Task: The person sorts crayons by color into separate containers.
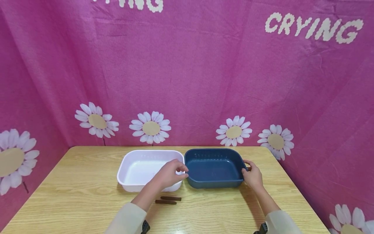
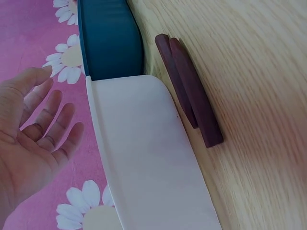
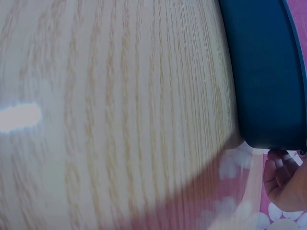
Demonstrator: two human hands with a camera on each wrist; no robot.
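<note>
A white rectangular plastic basin and a dark blue one, the blue basin, stand side by side on the wooden table. My left hand hovers over the white basin's right end, near where the two rims meet. Its fingers are loosely bent and spread, with nothing between them, as the left wrist view shows of the left hand. With thumb and fingers, my right hand grips the blue basin's right rim. In the right wrist view, curled fingers are at that basin's end wall.
Two short dark brown sticks lie close together on the table, in front of the white basin. A pink curtain with daisies and lettering hangs behind the table and along both sides.
</note>
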